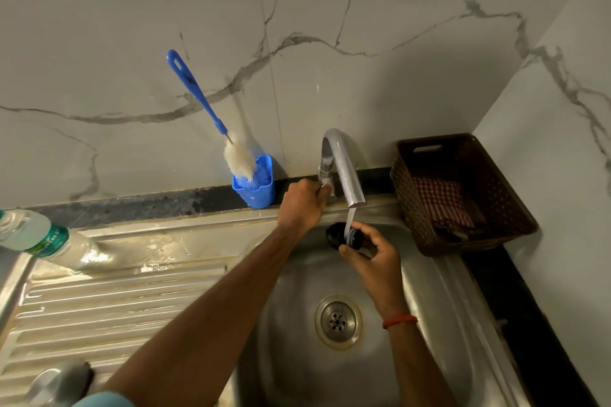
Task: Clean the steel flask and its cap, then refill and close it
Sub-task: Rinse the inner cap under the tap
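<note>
My right hand [375,256] holds the black flask cap [340,235] over the sink basin [297,324], right under the tap spout [347,172]. A thin stream of water [350,221] falls onto the cap. My left hand [302,200] grips the tap handle [325,182] at the base of the spout. The steel flask [61,382] stands at the bottom left on the drainboard, only its top in view.
A blue bottle brush [211,119] stands in a blue holder [254,183] against the marble wall. A clear plastic water bottle [36,235] lies at the left on the drainboard [115,291]. A brown basket [463,195] with a checked cloth sits right of the tap.
</note>
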A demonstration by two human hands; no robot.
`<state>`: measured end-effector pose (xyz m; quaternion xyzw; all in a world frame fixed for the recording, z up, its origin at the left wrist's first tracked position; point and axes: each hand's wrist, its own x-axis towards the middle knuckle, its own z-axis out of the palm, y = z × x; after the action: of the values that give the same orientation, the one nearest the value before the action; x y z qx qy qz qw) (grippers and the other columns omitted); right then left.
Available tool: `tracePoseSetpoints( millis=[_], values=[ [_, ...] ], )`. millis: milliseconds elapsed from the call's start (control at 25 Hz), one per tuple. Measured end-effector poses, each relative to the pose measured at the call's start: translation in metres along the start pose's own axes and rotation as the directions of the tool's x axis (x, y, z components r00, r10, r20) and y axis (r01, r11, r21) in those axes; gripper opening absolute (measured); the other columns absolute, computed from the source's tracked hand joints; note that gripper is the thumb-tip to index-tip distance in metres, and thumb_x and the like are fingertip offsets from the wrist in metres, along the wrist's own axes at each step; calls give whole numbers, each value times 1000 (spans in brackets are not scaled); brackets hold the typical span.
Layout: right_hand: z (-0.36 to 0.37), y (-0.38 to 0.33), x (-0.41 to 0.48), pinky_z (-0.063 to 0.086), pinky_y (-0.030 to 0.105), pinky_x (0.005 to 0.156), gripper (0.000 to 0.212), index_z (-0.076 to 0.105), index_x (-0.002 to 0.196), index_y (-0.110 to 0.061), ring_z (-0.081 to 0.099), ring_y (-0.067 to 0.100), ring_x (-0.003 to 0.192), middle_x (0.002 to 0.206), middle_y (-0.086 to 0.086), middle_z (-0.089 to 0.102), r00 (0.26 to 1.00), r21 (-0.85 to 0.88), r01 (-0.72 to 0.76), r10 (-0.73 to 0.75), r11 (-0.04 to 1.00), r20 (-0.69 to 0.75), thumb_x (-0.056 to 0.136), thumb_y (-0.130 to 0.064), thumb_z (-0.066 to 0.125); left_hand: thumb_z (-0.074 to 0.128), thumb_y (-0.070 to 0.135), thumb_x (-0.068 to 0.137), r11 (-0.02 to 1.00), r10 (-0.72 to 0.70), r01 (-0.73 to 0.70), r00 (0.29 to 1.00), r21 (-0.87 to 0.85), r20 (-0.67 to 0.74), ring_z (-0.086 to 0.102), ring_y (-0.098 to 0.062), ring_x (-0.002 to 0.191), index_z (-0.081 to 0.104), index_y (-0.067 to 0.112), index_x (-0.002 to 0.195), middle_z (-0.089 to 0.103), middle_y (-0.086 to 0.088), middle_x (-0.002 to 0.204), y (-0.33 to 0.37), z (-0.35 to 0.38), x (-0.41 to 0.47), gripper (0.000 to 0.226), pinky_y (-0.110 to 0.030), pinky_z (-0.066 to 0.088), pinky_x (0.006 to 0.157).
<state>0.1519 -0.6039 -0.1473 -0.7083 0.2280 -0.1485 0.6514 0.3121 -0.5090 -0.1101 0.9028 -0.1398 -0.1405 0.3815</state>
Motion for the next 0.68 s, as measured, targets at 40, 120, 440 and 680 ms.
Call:
tracePoseSetpoints(
  millis=[40, 120, 440, 680],
  values=[
    [-1, -1, 0, 49, 6, 79, 49, 65, 117, -29, 59, -15, 104, 114, -18, 64, 1000, -20, 13, -12, 1000, 7, 79, 0, 78, 56, 41, 101, 999, -21, 21, 1000, -40, 5, 61, -12, 61, 62, 21, 68, 64, 4, 65, -2, 1, -2, 40, -36, 58, 71],
    [-5, -2, 1, 49, 5, 79, 51, 65, 116, -30, 58, -18, 103, 113, -22, 62, 999, -54, 29, -27, 998, 31, 79, 2, 78, 53, 54, 99, 989, -67, 70, 997, -134, 30, 67, -16, 67, 69, 21, 74, 70, 1, 71, -6, 0, -6, 44, -38, 60, 73],
    [-10, -1, -4, 44, 2, 79, 44, 68, 109, -31, 59, -14, 100, 109, -17, 66, 997, -205, 57, -47, 977, 54, 76, -7, 84, 50, 58, 99, 691, -371, 493, 869, -528, 326, 75, -25, 87, 71, 15, 106, 77, -8, 95, -43, 22, -67, 49, -37, 59, 73],
    [-8, -1, -5, 43, 0, 79, 43, 67, 109, -28, 58, -4, 102, 109, -12, 65, 995, -282, 77, -57, 956, 77, 75, -8, 84, 48, 55, 101, 538, -436, 607, 794, -585, 423, 74, -30, 93, 71, 13, 109, 76, -12, 103, -47, 33, -83, 49, -39, 60, 77]
  ],
)
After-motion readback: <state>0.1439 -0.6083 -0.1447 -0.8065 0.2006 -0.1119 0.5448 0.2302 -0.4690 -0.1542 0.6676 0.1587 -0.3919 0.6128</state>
